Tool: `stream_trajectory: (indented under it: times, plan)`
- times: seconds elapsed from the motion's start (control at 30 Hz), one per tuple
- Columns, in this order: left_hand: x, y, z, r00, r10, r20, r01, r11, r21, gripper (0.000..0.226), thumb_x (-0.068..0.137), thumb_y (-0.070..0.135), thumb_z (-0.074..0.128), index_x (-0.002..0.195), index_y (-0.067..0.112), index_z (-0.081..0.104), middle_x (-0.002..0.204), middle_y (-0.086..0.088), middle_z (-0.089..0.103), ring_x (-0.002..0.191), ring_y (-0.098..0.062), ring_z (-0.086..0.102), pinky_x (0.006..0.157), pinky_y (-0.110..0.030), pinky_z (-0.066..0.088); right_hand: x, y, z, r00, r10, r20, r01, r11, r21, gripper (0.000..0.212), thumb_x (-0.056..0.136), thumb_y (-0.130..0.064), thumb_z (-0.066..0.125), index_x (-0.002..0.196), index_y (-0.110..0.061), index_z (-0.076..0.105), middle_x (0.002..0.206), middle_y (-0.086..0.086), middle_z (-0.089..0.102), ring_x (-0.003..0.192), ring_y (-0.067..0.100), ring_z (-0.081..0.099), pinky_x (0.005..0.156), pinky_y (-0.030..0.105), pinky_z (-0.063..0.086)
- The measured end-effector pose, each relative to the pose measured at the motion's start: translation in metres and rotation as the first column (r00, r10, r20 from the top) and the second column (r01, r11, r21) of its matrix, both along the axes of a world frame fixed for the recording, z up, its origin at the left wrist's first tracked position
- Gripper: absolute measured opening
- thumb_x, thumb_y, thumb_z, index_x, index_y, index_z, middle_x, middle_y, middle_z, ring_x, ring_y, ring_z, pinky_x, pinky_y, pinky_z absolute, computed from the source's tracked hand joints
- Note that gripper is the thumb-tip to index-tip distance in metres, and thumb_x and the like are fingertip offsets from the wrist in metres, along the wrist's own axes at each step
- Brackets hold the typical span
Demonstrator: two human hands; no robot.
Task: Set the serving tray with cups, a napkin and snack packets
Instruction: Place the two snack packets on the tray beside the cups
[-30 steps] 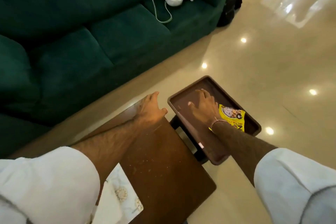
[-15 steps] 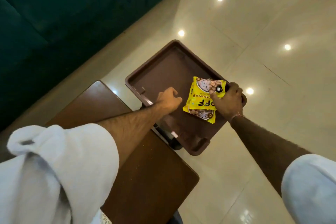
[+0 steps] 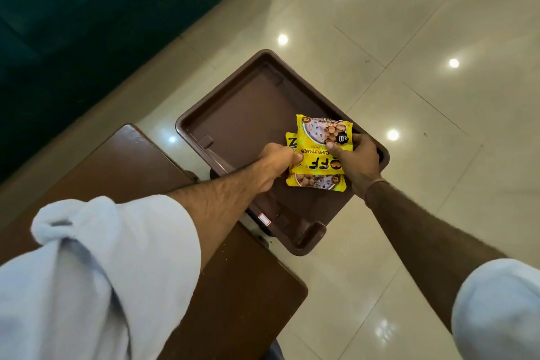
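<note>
Gripping from both sides, the two hands meet over the right part of the brown serving tray (image 3: 242,105), seen from the head camera. The left hand (image 3: 274,164) is closed, its fingertips pinched on the left edge of the upper yellow snack packet (image 3: 321,143), while the right hand (image 3: 359,161) clamps the same packet's right edge, thumb on its printed face. A second yellow packet (image 3: 315,183) lies flat on the tray floor under the first, its near end and one left corner showing; whether either hand also grips it cannot be told. Both packets sit near the tray's right edge, leaving the far and left tray floor bare. The tray stands beside the right edge of a dark wooden table (image 3: 140,161), above the glossy tiled floor (image 3: 423,23). A green sofa (image 3: 87,23) fills the upper left. Rolled white sleeves (image 3: 102,272) cover both upper arms.
</note>
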State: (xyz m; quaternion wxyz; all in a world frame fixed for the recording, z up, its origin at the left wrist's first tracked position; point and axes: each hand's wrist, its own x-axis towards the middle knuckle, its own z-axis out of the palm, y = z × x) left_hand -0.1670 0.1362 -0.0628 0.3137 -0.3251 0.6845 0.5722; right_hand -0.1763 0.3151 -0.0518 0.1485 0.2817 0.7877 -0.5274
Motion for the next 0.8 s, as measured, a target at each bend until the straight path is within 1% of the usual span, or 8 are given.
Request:
stream_trajectory:
  times: [0.13,0.2,0.3,0.4,0.5,0.67,0.73,0.8]
  plan:
    - [0.010,-0.013,0.009,0.989,0.149,-0.001,-0.143,0.956,0.257,0.028,0.080,0.022,0.078,0.101,0.022,0.060,0.101,-0.001,0.074,0.087,-0.019,0.069,0.077,-0.037,0.054,-0.003,-0.010,0.003,0.989,-0.141,0.044,0.147,0.962,-0.231,0.052,0.082,-0.007,0.078,0.126,-0.001,0.051,0.117,0.017,0.071,0.101,0.034,0.072,0.084,0.050,0.060]
    - [0.017,-0.021,0.016,0.980,0.196,-0.014,-0.173,0.893,0.415,0.040,0.076,0.022,0.079,0.111,0.029,0.062,0.108,-0.002,0.075,0.091,-0.022,0.072,0.085,-0.044,0.056,-0.007,-0.018,0.008,0.974,-0.217,0.063,0.224,0.902,-0.369,0.049,0.085,-0.001,0.073,0.129,0.003,0.051,0.120,0.022,0.069,0.103,0.038,0.070,0.077,0.046,0.061]
    - [0.026,-0.035,0.021,0.970,0.237,-0.047,-0.170,0.807,0.565,0.054,0.076,0.014,0.076,0.123,0.036,0.061,0.121,-0.004,0.072,0.112,-0.029,0.067,0.095,-0.053,0.051,-0.013,-0.035,0.019,0.943,-0.305,0.136,0.329,0.786,-0.523,0.042,0.090,0.002,0.066,0.130,0.000,0.057,0.119,0.021,0.070,0.099,0.036,0.071,0.074,0.047,0.061]
    - [0.031,-0.045,0.025,0.947,0.319,-0.034,-0.241,0.777,0.581,0.065,0.075,-0.001,0.076,0.129,0.025,0.051,0.123,-0.011,0.069,0.106,-0.033,0.069,0.096,-0.053,0.053,-0.018,-0.054,0.028,0.925,-0.331,0.186,0.375,0.728,-0.574,0.042,0.091,0.000,0.065,0.132,-0.004,0.057,0.121,0.020,0.070,0.106,0.038,0.070,0.076,0.053,0.059]
    - [0.034,-0.055,0.034,0.908,0.416,-0.045,-0.328,0.775,0.540,0.053,0.076,-0.008,0.075,0.118,0.015,0.053,0.110,-0.009,0.070,0.101,-0.033,0.070,0.091,-0.049,0.057,-0.016,-0.075,0.038,0.935,-0.302,0.188,0.352,0.717,-0.601,0.044,0.091,0.001,0.065,0.133,-0.002,0.055,0.121,0.019,0.070,0.103,0.036,0.070,0.067,0.045,0.060]
    - [0.042,-0.086,0.047,0.819,0.572,-0.049,-0.459,0.704,0.542,0.043,0.077,-0.017,0.065,0.108,0.012,0.059,0.102,-0.008,0.070,0.095,-0.029,0.069,0.092,-0.051,0.056,-0.015,-0.096,0.051,0.969,-0.200,0.145,0.246,0.719,-0.650,0.048,0.094,-0.003,0.062,0.139,-0.004,0.048,0.131,0.018,0.065,0.107,0.034,0.069,0.083,0.047,0.059]
    - [0.053,-0.106,0.050,0.782,0.622,-0.042,-0.503,0.669,0.547,0.047,0.076,-0.020,0.062,0.110,0.013,0.060,0.103,-0.008,0.070,0.094,-0.028,0.068,0.086,-0.048,0.058,-0.012,-0.105,0.056,0.977,-0.173,0.123,0.211,0.731,-0.648,0.043,0.094,-0.006,0.062,0.136,-0.006,0.050,0.127,0.015,0.067,0.092,0.028,0.071,0.070,0.040,0.062]
    - [0.067,-0.128,0.054,0.744,0.668,-0.023,-0.545,0.626,0.558,0.053,0.075,-0.023,0.059,0.112,0.015,0.060,0.104,-0.008,0.069,0.096,-0.028,0.067,0.080,-0.043,0.059,-0.006,-0.117,0.061,0.984,-0.137,0.113,0.178,0.749,-0.639,0.029,0.094,-0.011,0.064,0.121,-0.014,0.054,0.113,0.009,0.071,0.080,0.022,0.072,0.058,0.034,0.060]
